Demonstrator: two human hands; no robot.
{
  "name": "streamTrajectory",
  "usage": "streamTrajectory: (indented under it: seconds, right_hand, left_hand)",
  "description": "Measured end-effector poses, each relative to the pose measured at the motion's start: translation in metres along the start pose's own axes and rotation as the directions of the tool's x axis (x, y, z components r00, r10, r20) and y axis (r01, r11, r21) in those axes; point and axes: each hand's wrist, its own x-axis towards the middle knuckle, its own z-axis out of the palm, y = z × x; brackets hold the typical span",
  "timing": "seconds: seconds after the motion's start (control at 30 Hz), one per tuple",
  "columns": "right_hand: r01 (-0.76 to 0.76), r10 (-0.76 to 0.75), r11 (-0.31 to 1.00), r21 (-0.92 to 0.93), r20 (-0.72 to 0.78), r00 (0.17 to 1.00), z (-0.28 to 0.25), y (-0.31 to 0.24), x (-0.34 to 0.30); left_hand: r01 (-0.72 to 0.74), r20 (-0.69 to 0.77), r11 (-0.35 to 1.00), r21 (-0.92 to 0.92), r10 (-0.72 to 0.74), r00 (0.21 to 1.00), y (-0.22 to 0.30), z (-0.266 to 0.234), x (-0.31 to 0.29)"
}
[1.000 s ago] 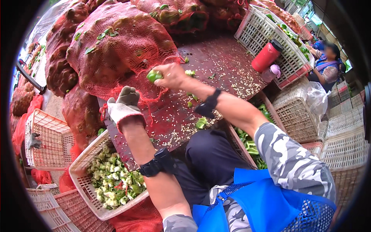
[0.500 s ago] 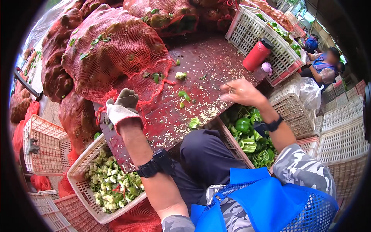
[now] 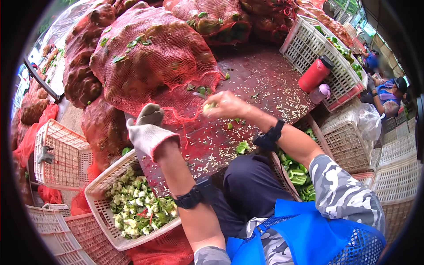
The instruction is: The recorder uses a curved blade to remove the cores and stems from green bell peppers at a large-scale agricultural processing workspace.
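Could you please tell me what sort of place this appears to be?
It looks like a vegetable-handling area, perhaps a packing yard or market: bulging red mesh sacks are piled up, a plastic crate holds what look like pale pepper cores, and seeds litter the dark red tabletop.

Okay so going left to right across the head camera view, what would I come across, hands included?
Pale orange-white latticed plastic crate, left hand in a white-and-grey glove, bare right hand, red cylindrical bottle with a dark lid, crumpled translucent plastic bag.
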Motion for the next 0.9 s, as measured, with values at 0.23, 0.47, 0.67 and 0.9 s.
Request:
streamTrajectory:
  seconds: [0.23, 0.47, 0.67, 0.9]
  right_hand:
    - [0.219, -0.219, 0.976, 0.014, 0.015, 0.976, 0.037, -0.062, 0.039]
    - [0.046, 0.007, 0.768, -0.639, 0.08, 0.997, 0.019, 0.019, 0.095]
    - [0.161, -0.434, 0.765, -0.623, -0.316, 0.844, 0.013, 0.032, 0.152]
    - [0.132, -0.355, 0.792, -0.596, -0.273, 0.894, 0.013, 0.002, 0.215]
  left_hand:
    - [-0.746, -0.001, 0.534, 0.398, 0.814, 0.582, 0.006, -0.001, -0.043]
    - [-0.719, 0.206, 0.433, 0.544, 0.762, 0.614, 0.001, -0.002, -0.039]
    - [-0.811, 0.395, 0.425, 0.403, 0.718, 0.573, 0.004, -0.007, -0.038]
    - [-0.653, 0.248, 0.645, 0.397, 0.61, 0.753, -0.005, 0.0, -0.042]
